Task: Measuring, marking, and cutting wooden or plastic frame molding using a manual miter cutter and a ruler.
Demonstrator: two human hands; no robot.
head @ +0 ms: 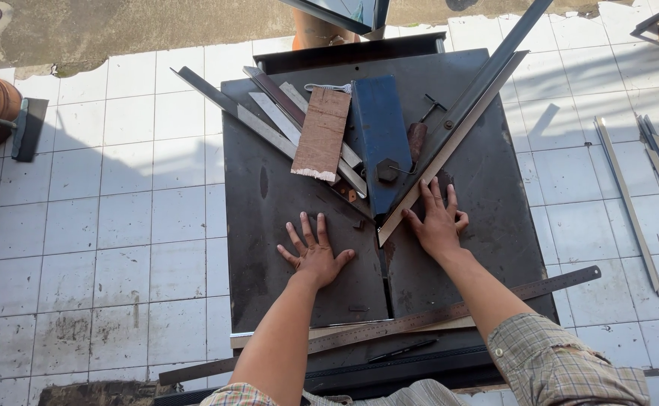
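1. Your left hand (314,254) lies flat on the dark bench (269,225), fingers spread, gripping nothing.
2. Your right hand (438,224) is open too, fingertips pressing the lower end of the long metal bar (457,135); no closed grip.
3. That bar runs diagonally up and right from your right fingers, touching them.
4. The steel ruler (450,312) crosses near your forearms at the bench's front.
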